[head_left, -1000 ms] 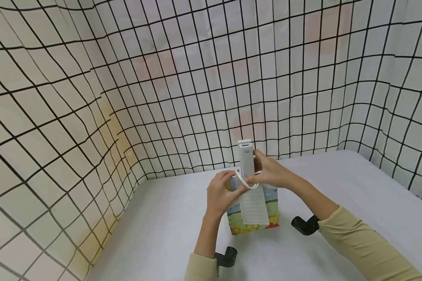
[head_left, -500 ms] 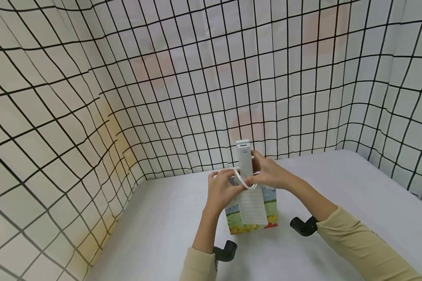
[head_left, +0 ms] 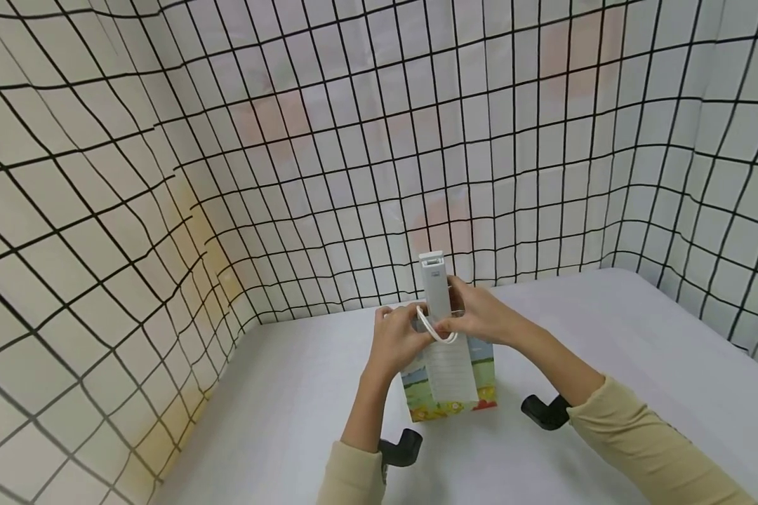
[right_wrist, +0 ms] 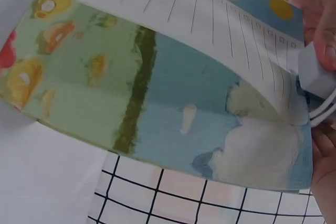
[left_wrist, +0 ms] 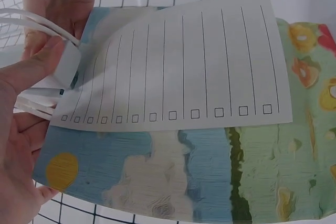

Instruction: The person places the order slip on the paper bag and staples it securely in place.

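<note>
A paper bag [head_left: 485, 379] painted with sky, grass and flowers is held up by both hands, with a lined checklist slip [head_left: 453, 372] against its front. My right hand [head_left: 483, 313] grips a white stapler [head_left: 436, 284], its long body pointing up and away. The stapler's near end [left_wrist: 65, 66] sits at the slip's edge, by the bag's top. My left hand [head_left: 394, 345] pinches at that same spot, thumb against the stapler's end and fingers behind the bag. A white cord handle [head_left: 428, 324] loops between the hands. Most of the right fingers are hidden behind the stapler.
A white-covered table [head_left: 309, 393] lies under the hands. Black grid netting [head_left: 354, 175] over pale cloth walls surrounds the table at the back and sides. A black camera mount [head_left: 403, 449] sits at the left wrist and another mount [head_left: 545, 412] at the right.
The stapler, bag and both hands have shifted slightly left in the head view, and the stapler leans a little more left. The grips look the same.
</note>
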Action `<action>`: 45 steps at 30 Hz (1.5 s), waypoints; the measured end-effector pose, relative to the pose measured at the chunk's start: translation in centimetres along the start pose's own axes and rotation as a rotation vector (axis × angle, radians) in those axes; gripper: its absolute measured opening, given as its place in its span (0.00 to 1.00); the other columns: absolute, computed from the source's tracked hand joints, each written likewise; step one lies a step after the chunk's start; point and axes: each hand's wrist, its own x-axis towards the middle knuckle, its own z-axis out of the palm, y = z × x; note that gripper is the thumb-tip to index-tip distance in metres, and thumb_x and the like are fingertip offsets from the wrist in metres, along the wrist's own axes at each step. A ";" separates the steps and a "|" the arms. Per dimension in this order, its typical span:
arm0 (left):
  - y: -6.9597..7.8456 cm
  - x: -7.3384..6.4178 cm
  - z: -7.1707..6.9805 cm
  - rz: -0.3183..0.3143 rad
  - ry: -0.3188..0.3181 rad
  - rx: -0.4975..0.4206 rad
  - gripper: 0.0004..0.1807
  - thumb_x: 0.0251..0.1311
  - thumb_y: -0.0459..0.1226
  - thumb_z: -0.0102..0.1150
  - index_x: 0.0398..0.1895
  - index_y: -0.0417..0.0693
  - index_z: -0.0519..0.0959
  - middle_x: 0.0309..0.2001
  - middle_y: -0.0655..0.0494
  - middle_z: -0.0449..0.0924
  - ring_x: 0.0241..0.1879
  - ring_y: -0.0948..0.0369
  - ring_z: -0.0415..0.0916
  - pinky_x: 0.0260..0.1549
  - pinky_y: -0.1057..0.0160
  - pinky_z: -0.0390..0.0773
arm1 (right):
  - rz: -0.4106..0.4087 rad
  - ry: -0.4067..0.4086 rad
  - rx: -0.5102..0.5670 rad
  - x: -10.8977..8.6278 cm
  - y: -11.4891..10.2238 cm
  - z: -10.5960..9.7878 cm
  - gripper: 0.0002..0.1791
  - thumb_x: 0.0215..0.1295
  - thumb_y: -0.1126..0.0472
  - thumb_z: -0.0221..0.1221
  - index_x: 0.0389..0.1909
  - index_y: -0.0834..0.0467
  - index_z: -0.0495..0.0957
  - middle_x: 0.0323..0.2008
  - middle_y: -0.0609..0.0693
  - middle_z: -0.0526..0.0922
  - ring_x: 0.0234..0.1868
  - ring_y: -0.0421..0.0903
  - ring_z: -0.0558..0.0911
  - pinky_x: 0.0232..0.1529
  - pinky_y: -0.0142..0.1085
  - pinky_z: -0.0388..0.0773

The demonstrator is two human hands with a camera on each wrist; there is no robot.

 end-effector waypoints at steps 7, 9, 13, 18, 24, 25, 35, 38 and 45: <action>0.1 0.2 -0.1 0.014 0.029 0.038 0.19 0.47 0.46 0.62 0.43 0.48 0.79 0.33 0.55 0.85 0.34 0.60 0.80 0.51 0.55 0.61 | 0.004 0.038 -0.095 -0.1 -0.4 0.5 0.40 0.59 0.52 0.59 0.64 0.69 0.51 0.49 0.64 0.77 0.51 0.58 0.77 0.47 0.48 0.76; 0.1 0.1 -0.1 0.012 0.027 0.046 0.19 0.47 0.45 0.62 0.44 0.48 0.79 0.34 0.55 0.85 0.35 0.60 0.80 0.51 0.55 0.61 | -0.005 0.049 -0.102 -0.2 -0.5 0.7 0.41 0.59 0.53 0.58 0.64 0.69 0.50 0.48 0.64 0.77 0.50 0.57 0.77 0.46 0.48 0.76; 0.1 0.0 -0.1 0.032 0.031 0.071 0.19 0.47 0.44 0.61 0.43 0.48 0.78 0.35 0.56 0.84 0.37 0.61 0.79 0.52 0.54 0.61 | -0.006 0.062 -0.084 -0.3 -0.7 1.1 0.41 0.60 0.56 0.58 0.65 0.70 0.48 0.49 0.64 0.77 0.50 0.57 0.78 0.46 0.48 0.76; 0.2 -0.1 0.0 0.064 0.058 0.103 0.17 0.47 0.45 0.61 0.40 0.47 0.78 0.32 0.56 0.83 0.34 0.60 0.77 0.51 0.56 0.62 | 0.016 0.084 -0.078 -0.3 -0.6 1.6 0.41 0.61 0.58 0.57 0.66 0.69 0.46 0.50 0.64 0.76 0.51 0.57 0.77 0.46 0.48 0.76; 0.1 -0.1 0.3 0.085 0.099 0.132 0.18 0.46 0.45 0.61 0.40 0.47 0.78 0.32 0.56 0.83 0.36 0.60 0.77 0.51 0.58 0.63 | 0.032 0.114 -0.081 -0.3 -0.8 1.9 0.41 0.60 0.59 0.57 0.67 0.69 0.46 0.50 0.65 0.76 0.50 0.57 0.77 0.46 0.48 0.76; 0.2 -0.1 0.3 0.087 0.106 0.134 0.18 0.46 0.45 0.61 0.40 0.47 0.78 0.31 0.56 0.83 0.36 0.60 0.77 0.51 0.58 0.63 | 0.033 0.119 -0.079 -0.3 -0.8 1.9 0.41 0.60 0.59 0.57 0.66 0.69 0.46 0.50 0.64 0.76 0.50 0.57 0.77 0.46 0.48 0.76; 0.4 -0.1 0.1 0.094 0.105 0.171 0.14 0.49 0.45 0.60 0.36 0.47 0.80 0.21 0.57 0.81 0.30 0.60 0.77 0.54 0.60 0.65 | 0.057 0.110 -0.077 -0.3 -1.1 1.7 0.40 0.61 0.58 0.57 0.65 0.70 0.48 0.50 0.64 0.75 0.50 0.56 0.77 0.46 0.47 0.76; 0.4 -0.2 0.0 0.075 0.057 0.173 0.17 0.52 0.46 0.57 0.42 0.48 0.79 0.29 0.57 0.84 0.35 0.61 0.78 0.56 0.60 0.64 | 0.061 0.068 -0.077 -0.3 -1.1 1.3 0.39 0.60 0.56 0.58 0.65 0.68 0.49 0.50 0.63 0.76 0.51 0.56 0.77 0.46 0.47 0.76; 0.2 -0.3 -0.4 0.054 -0.070 0.150 0.26 0.55 0.52 0.53 0.55 0.50 0.73 0.42 0.58 0.83 0.44 0.60 0.77 0.59 0.58 0.63 | 0.091 0.015 -0.056 -0.5 -1.1 0.5 0.38 0.60 0.55 0.58 0.65 0.65 0.50 0.52 0.63 0.75 0.53 0.58 0.75 0.48 0.49 0.74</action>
